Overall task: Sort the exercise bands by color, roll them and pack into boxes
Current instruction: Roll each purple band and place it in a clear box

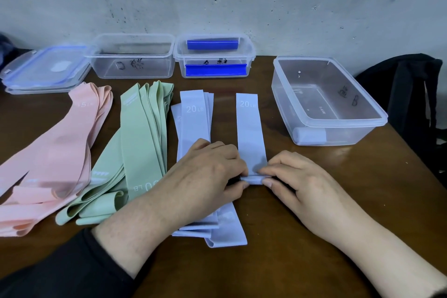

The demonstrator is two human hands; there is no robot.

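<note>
Nearest, we see the left hand [212,167] and right hand [294,176], palms down, each in a narrow grip pinching the rolled near end of a lavender band [250,133] flat on the table [278,237], its far end beside the clear box [326,101].

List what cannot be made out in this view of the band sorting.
- Handwritten labels on the three boxes: head view, too smeared to read.
- Near end of the single blue band: covered by the fingers of the left hand and right hand; tightness of the roll unknown.
- Pink bands: cut off by the left edge.
- Number of blue bands in the pile: overlapped, and covered by the left hand.
</note>
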